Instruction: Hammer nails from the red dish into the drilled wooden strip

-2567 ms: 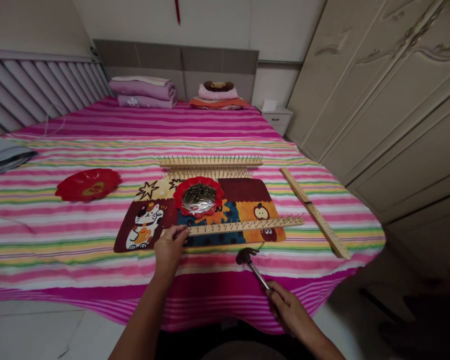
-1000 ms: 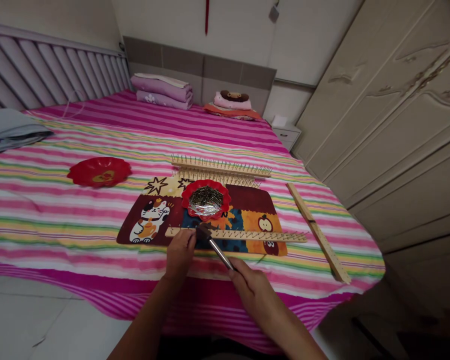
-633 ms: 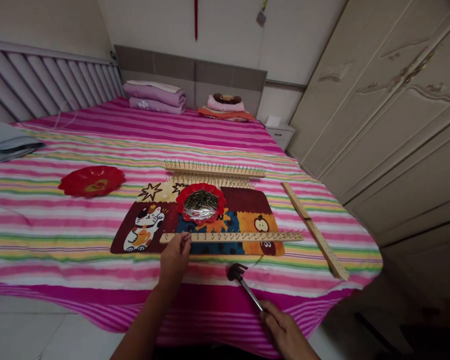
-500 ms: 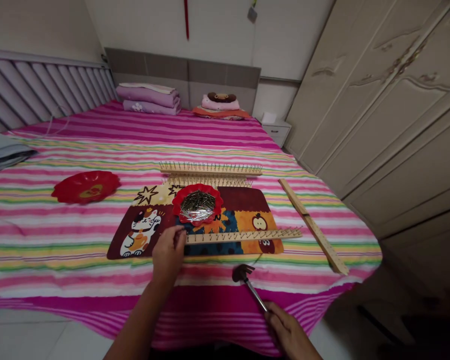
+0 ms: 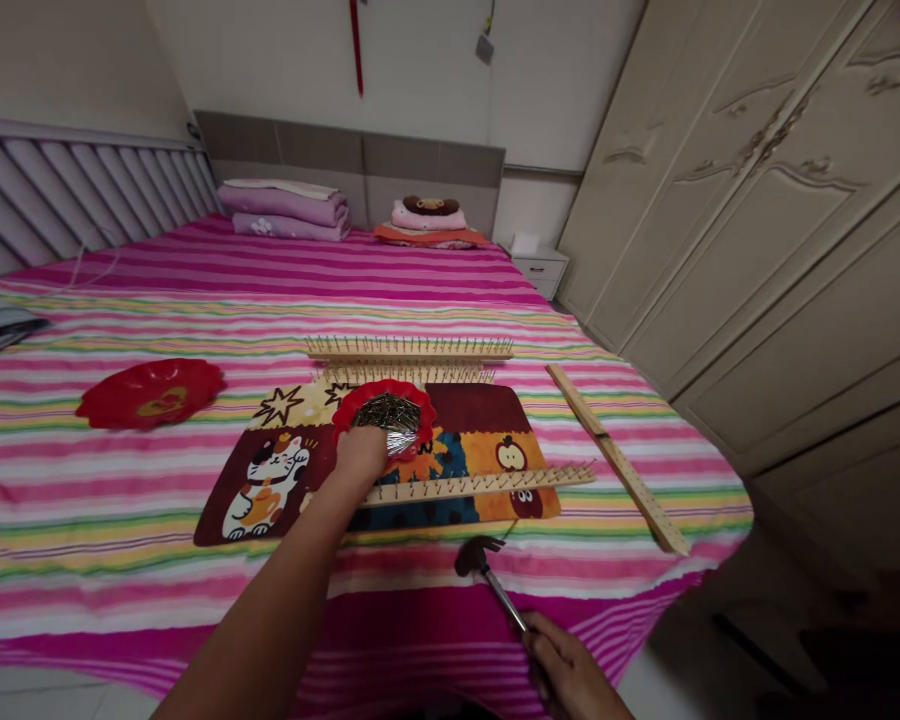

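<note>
My left hand (image 5: 362, 455) reaches into a red scalloped bowl (image 5: 343, 408) full of loose nails (image 5: 391, 411). Its fingertips are hidden among the nails, so I cannot see whether they grip any. Just in front of the bowl lies a wooden strip (image 5: 457, 488) with a row of nails standing up along it; my left forearm covers its left end. Low on the right, my right hand (image 5: 566, 660) is wrapped round the handle of a claw hammer (image 5: 478, 556), whose dark head rests over the bed's near side.
Beneath bowl and strip is a patterned mat (image 5: 270, 490) with a cat picture. Nail-studded strips (image 5: 412, 355) lie behind it. To the right, bare-topped wooden strips (image 5: 615, 455) lie slanted. A red plate (image 5: 152, 392) sits left on the striped bedspread (image 5: 120, 480).
My left hand has moved from the left end of the nailed strip forward and up into the bowl of nails. My right hand keeps holding the hammer in nearly the same place.
</note>
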Motion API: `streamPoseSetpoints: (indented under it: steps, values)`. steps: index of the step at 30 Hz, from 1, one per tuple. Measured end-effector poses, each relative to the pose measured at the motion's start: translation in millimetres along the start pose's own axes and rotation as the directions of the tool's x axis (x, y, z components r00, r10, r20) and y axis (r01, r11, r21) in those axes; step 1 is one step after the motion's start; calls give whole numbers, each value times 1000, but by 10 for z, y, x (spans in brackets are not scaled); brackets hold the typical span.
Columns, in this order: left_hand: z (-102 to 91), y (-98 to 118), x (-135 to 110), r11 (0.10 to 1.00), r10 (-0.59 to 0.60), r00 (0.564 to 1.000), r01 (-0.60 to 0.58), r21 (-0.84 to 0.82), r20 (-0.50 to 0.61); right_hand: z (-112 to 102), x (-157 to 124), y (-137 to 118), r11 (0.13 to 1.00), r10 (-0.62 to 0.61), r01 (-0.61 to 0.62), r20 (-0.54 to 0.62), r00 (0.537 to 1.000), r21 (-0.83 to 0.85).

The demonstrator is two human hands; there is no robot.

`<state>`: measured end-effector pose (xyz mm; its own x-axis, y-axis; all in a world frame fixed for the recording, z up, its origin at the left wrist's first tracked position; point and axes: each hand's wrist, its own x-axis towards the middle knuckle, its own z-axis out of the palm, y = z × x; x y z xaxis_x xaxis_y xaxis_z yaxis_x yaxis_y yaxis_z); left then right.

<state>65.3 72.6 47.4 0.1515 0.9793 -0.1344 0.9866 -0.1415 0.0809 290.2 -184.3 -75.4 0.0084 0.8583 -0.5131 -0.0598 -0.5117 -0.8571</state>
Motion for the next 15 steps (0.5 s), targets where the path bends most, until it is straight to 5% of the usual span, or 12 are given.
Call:
streamPoseSetpoints:
  steps: [6, 9, 11, 15]
  values:
    - [6, -104, -39, 996, 65, 996, -68, -52, -59, 24, -15, -122, 996, 76, -76, -5, 997, -40]
    - [-23, -193, -73, 959, 46, 991, -79, -270, -126, 17, -1, -134, 991, 96, -97, -15, 995, -93]
    - [-40, -248, -113, 822, -17, 986, -79, -564, -163, 11, 3, -134, 988, 96, -97, -8, 995, -117]
    - [-68, -317, -264, 339, -123, 987, -57, -939, -104, 15, -25, -154, 986, 101, -101, -9, 995, -131]
